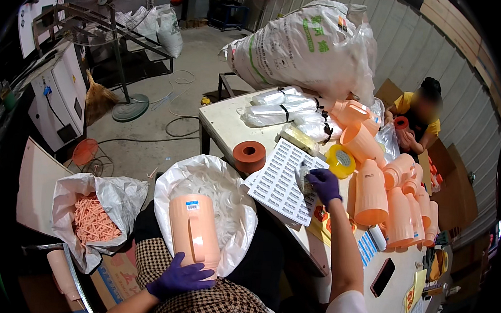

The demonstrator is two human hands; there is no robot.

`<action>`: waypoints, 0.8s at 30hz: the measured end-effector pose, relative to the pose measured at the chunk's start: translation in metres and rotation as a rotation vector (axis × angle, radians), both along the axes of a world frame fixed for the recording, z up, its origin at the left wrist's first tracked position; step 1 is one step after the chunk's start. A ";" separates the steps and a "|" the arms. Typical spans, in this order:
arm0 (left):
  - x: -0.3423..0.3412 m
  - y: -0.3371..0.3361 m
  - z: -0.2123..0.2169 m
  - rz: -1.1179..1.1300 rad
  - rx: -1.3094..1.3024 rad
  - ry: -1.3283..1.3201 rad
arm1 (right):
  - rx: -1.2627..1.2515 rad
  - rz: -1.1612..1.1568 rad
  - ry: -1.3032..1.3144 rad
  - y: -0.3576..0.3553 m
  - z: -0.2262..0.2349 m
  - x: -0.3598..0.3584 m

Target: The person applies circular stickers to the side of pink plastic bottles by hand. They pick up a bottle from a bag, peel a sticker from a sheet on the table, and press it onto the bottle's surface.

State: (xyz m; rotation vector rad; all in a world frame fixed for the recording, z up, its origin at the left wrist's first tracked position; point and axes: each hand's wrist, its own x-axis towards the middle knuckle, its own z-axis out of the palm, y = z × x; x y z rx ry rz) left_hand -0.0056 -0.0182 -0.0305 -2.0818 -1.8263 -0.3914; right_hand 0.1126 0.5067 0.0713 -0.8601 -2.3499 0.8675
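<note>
Holding the near end of a peach jug (187, 233), the person's left hand (183, 278) in its purple glove has its fingers curled tight on the plastic. The jug is over the lap, in front of a white sack (246, 225) full of see-through bits, and I can't tell if it leans on the sack. It already has a little blue and white label (192, 205) near its far end.

The right hand (324, 184) is out over the worktop (225, 120). Its fingers are close together at a small greyish scrap (304, 180) above a sheet of printed patches (283, 187). I can't tell what the scrap is, or if the fingers pinch it. A yellow roll (340, 160) is just beside that hand, and more peach jugs (371, 192) crowd together past it.

To me this looks like the picking step: one hand minds the jug while the other gets something small. I think the next move calls for a soft, careful pinch with the right hand, and for the left to keep the jug from rolling
</note>
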 end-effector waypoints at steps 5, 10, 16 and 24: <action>0.003 -0.002 -0.001 0.026 0.040 0.083 | 0.225 -0.026 -0.179 -0.020 0.007 -0.016; -0.016 -0.005 0.032 -0.038 -0.062 -0.117 | 0.470 0.057 -0.430 -0.034 0.012 -0.035; -0.076 -0.025 0.160 0.273 0.521 -0.896 | 0.384 -0.030 -0.247 -0.046 0.034 -0.025; -0.111 -0.004 0.158 0.169 0.119 -1.954 | -0.123 0.127 -0.230 -0.054 0.047 0.023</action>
